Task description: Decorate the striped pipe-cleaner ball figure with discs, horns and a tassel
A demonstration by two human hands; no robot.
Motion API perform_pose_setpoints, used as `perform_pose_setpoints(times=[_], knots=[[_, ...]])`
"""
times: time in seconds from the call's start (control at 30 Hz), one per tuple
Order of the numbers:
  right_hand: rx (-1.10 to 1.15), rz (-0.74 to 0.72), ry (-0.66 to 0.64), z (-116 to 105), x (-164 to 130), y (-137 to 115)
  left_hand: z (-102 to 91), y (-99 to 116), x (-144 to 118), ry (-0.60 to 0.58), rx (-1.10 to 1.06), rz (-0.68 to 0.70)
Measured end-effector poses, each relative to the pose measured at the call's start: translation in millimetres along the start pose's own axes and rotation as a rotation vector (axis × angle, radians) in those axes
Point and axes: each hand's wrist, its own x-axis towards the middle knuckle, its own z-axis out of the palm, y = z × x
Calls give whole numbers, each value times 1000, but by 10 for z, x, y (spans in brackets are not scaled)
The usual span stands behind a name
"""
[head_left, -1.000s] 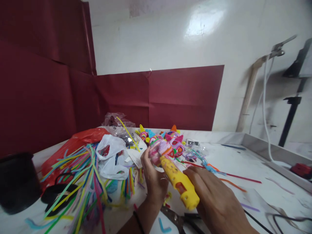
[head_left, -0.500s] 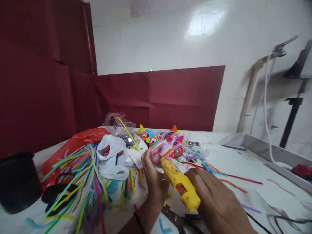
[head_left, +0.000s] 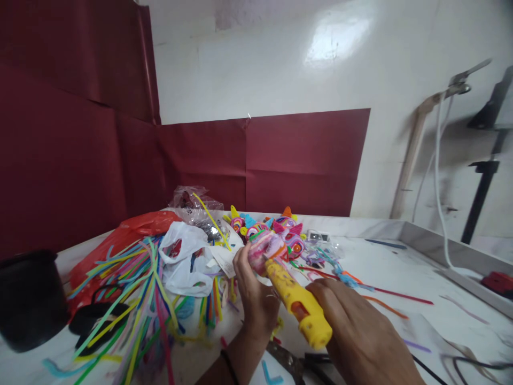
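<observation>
My right hand [head_left: 356,326] is wrapped round a yellow hot glue gun [head_left: 298,305], stained near its front. The gun's tip points away from me, at a pink and white coiled pipe-cleaner piece [head_left: 260,251]. Fingers of my left hand [head_left: 256,294] close round that piece from the left; whether the tip touches it I cannot tell. Just behind stand several colourful pipe-cleaner figures [head_left: 294,243] with pointed ears and round spiral shapes. Below my hands lie scissors [head_left: 285,357] and a short bent blue pipe cleaner [head_left: 271,374].
Loose pipe cleaners [head_left: 148,299] spread over a red plastic bag [head_left: 132,227] at left, beside a white bag [head_left: 186,267] and a black container [head_left: 32,299]. A small white digital device [head_left: 318,236] sits behind. A black cable [head_left: 481,363] runs at right, near the table's raised edge [head_left: 460,275].
</observation>
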Motion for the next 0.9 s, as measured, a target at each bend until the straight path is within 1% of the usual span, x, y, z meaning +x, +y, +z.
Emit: perform_pose_setpoints(times=[0.17, 0.27, 0.4, 0.53, 0.63, 0.73, 0.8, 0.9], knots=[[-20, 19, 29, -17, -5, 3, 5, 2, -9, 11, -29, -31], [-16, 14, 10, -33, -1, 0, 0, 5, -5, 9, -21, -26], [-32, -1, -19, -52, 9, -15, -16, 6, -1, 2, 31, 13], [-26, -12, -9, -56, 11, -29, -30, 9, -6, -21, 57, 84], [-8, -12, -2, -57, 12, -36, -37, 15, -10, -4, 95, 104], [-6, -9, -13, -62, 15, -41, -45, 13, -6, -21, 106, 133], [-24, -11, -9, -67, 18, -38, -45, 9, -1, -17, 103, 137], [-42, -3, 2, -73, 25, -24, -29, 6, 5, 21, 96, 104]])
